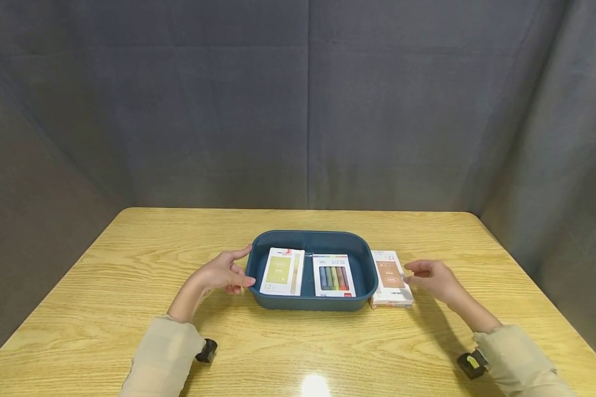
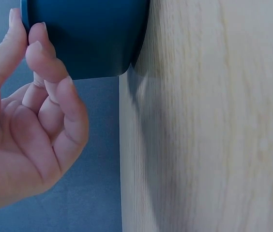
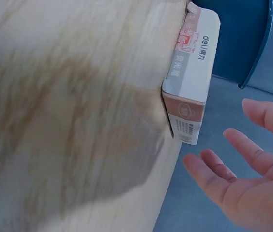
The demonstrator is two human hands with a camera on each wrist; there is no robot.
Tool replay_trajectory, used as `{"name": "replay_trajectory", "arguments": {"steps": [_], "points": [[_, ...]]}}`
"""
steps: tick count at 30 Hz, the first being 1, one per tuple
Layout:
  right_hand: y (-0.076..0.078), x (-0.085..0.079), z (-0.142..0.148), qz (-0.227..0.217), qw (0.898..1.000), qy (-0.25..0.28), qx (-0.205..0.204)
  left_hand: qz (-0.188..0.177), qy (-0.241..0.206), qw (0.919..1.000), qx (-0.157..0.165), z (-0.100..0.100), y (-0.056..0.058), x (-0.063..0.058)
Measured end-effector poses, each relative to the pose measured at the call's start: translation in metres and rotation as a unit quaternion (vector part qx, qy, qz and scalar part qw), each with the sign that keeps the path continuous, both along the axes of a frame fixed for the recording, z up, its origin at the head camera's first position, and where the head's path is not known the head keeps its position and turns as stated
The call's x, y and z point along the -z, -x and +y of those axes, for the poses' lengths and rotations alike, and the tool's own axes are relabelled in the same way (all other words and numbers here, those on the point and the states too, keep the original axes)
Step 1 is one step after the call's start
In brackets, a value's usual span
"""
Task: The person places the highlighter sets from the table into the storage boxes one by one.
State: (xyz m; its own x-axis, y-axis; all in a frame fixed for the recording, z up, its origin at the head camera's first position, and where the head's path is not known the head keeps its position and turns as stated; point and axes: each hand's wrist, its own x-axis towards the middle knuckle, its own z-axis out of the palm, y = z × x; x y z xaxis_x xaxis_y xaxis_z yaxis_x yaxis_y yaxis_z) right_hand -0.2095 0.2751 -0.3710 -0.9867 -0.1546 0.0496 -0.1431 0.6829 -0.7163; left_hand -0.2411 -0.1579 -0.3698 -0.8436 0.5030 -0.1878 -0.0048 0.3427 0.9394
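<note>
In the head view a dark blue plastic bin [image 1: 308,302] stands mid-table. My left hand [image 1: 227,273] is at its left end, thumb and fingers holding the rim; the left wrist view shows the fingertips against the bin's outer wall [image 2: 88,38]. Inside lie a white box with a yellow-green panel [image 1: 278,271] and a white box with a window onto coloured sticks [image 1: 334,275]. Against the bin's right side lies a white box with an orange-brown panel [image 1: 391,278]. My right hand [image 1: 433,280] is just right of that box, fingers parted; the right wrist view shows a gap between them.
The wood-grain table [image 1: 129,286] runs back to a grey fabric curtain [image 1: 218,127], which also stands along both sides. A black wrist camera sits under the left cuff [image 1: 207,350], another beside the right cuff [image 1: 472,364].
</note>
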Motion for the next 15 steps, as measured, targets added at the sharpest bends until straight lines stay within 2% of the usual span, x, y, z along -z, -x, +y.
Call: {"name": "replay_trajectory", "arguments": {"steps": [6,15], "points": [[0.0011,0.0031,-0.0025,-0.009,1.000,0.013,-0.013,-0.003,-0.001,1.0000,0.000,0.0003,-0.0006,0.0002],[0.0021,0.0007,-0.0055,-0.034,0.999,-0.012,-0.029,-0.005,-0.001,1.0000,-0.001,-0.0002,0.0001,0.0012]]}}
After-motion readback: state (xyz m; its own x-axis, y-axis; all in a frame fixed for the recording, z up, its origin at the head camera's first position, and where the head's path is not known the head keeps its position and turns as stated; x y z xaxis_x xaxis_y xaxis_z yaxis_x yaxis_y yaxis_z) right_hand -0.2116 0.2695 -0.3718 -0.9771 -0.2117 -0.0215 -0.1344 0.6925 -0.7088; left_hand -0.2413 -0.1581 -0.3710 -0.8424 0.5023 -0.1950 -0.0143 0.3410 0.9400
